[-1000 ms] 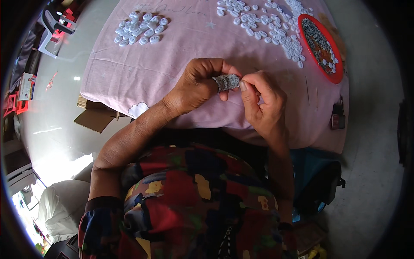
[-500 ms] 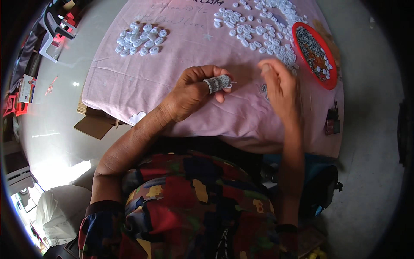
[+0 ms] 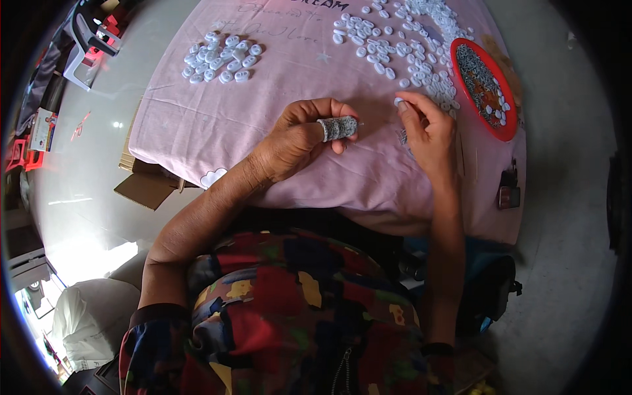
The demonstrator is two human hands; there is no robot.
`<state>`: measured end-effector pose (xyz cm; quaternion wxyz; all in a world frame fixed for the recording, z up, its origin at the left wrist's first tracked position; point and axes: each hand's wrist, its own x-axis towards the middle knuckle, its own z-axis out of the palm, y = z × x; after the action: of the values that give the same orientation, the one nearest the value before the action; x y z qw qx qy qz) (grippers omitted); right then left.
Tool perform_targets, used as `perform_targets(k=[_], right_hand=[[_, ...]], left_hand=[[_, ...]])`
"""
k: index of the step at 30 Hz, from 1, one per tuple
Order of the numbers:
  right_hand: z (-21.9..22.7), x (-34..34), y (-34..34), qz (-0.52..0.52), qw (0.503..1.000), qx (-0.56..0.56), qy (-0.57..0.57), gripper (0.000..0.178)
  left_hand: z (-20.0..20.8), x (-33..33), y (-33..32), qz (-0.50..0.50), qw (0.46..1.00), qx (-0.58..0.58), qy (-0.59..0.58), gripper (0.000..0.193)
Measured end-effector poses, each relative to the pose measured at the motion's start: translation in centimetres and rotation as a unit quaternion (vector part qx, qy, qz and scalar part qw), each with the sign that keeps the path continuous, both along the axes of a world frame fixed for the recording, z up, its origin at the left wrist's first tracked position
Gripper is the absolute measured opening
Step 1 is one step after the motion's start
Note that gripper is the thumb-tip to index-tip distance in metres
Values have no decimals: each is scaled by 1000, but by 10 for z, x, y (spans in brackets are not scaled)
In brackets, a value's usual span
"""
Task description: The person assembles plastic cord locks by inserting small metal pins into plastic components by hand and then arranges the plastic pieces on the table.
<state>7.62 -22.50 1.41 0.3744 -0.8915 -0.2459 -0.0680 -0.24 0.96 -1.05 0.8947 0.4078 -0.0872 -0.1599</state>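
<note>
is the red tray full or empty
Partly full: small grey pieces cover much of the red tray, white pieces lie toward its near end, and an orange-brown patch shows.

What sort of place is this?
Probably a home or small workshop set up for handwork: a pink cloth-covered table, piles of white oval pieces on it, and a red tray holding small grey parts.
</note>
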Motion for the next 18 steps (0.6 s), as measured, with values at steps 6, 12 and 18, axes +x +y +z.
perform_targets(k=[6,12,18], right_hand=[[1,-14,-2,67,964,243,84,23],[8,-41,7,56,945,273,169,26],[-2,-51,15,77,945,286,142,28]], left_hand=[[7,-1,-2,14,1000,2,23,20],[3,-1,-1,4,1000,20,2,26],[3,-1,-4,11,999,44,-18,23]])
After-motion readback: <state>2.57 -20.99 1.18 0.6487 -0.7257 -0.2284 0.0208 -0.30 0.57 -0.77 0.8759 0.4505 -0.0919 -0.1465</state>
